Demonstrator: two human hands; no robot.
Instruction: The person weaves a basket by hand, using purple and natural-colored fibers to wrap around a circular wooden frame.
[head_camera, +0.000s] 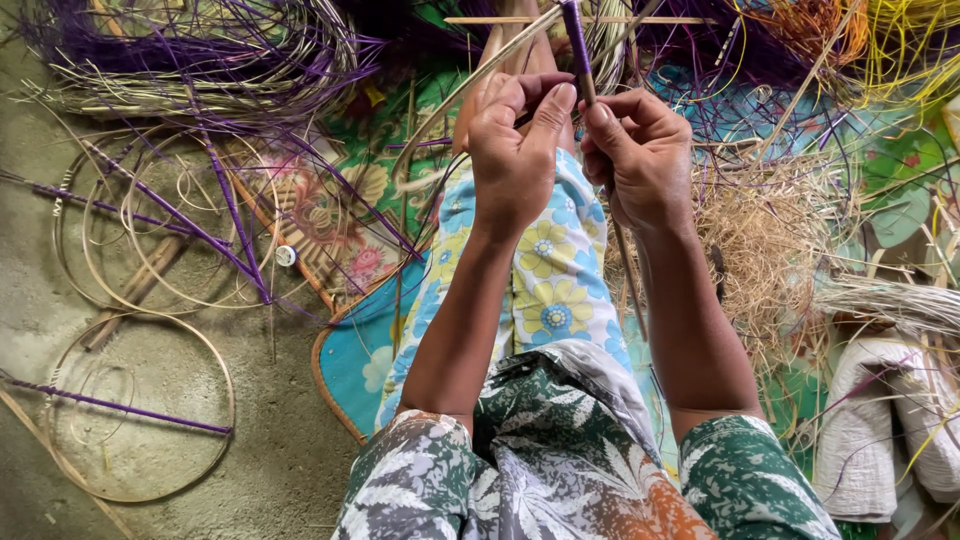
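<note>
Now, cane: a purple-wrapped stick stands upright between both hands, above the flowered lap.
Left hand: fingers pinched together on the stick's lower end.
Right hand: clamped on the stick just beside the left.
Floor: wire hoops lie well apart, leftward.

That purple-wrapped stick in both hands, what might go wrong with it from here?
The purple strip wound on the stick might slip loose, since only the fingertips of the left hand and right hand pinch it.

The stick's far end points into the tangle of purple strands, where it might snag.

Thin cane hoops lie close on the floor; a shifted leg might bend one.
</note>
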